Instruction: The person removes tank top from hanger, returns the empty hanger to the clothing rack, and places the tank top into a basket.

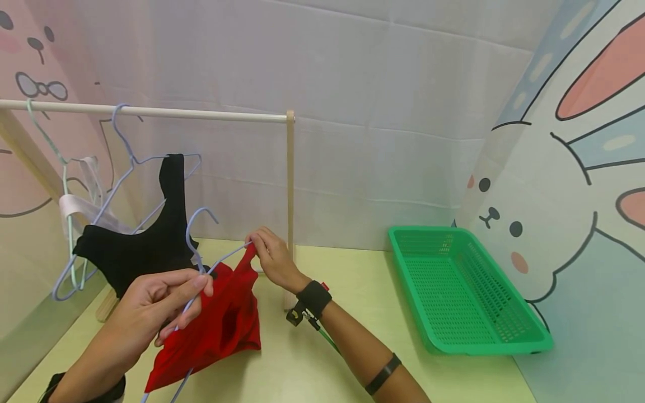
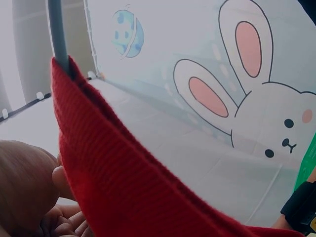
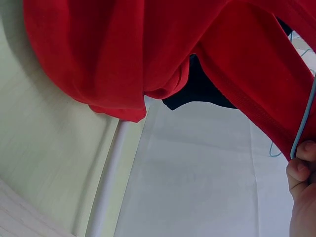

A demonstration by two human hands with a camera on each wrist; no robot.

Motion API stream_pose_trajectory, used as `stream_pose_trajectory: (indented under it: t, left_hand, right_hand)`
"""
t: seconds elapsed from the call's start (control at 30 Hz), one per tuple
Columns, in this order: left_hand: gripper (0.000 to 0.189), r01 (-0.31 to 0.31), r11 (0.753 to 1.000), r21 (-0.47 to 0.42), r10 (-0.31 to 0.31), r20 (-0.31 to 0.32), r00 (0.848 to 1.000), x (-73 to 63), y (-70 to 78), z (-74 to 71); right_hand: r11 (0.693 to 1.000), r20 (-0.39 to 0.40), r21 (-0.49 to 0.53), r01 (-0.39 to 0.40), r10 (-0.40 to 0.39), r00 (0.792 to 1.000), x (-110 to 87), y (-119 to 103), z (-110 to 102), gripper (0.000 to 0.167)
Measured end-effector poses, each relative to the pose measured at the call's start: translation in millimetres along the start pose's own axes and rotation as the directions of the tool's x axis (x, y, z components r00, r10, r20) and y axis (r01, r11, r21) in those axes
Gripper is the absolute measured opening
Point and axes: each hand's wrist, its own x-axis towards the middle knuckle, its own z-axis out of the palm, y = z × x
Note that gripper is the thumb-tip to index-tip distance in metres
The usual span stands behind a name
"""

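Observation:
A lavender wire hanger (image 1: 193, 235) is gripped just below its hook by my left hand (image 1: 168, 302). On it hangs a red knit garment (image 1: 221, 319), apparently a tank top, its cloth sloping down toward the table. My right hand (image 1: 272, 254) pinches a strap of the garment together with the hanger's far shoulder end. In the right wrist view the fingers (image 3: 298, 170) hold the wire and the red strap (image 3: 276, 98) together. The left wrist view has the red edge (image 2: 108, 148) draped close in front of the left hand, with wire rising out of it.
A clothes rail (image 1: 201, 113) spans the left side on a wooden post (image 1: 290, 184). From it hang a black top (image 1: 151, 240) on a lavender hanger and a white garment (image 1: 83, 207) on a pale green hanger. A green basket (image 1: 428, 313) stands at the right.

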Motion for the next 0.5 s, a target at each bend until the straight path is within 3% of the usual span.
stream_pose_trajectory:
  t: [0.5]
  left_hand:
    - [0.022,-0.006,1.0,-0.026,0.006,0.003,1.0,-0.9,0.0,1.1]
  right_hand:
    - [0.999,-0.001,0.02,-0.05,0.05,0.999,-0.1,-3.3,-1.7,0.028]
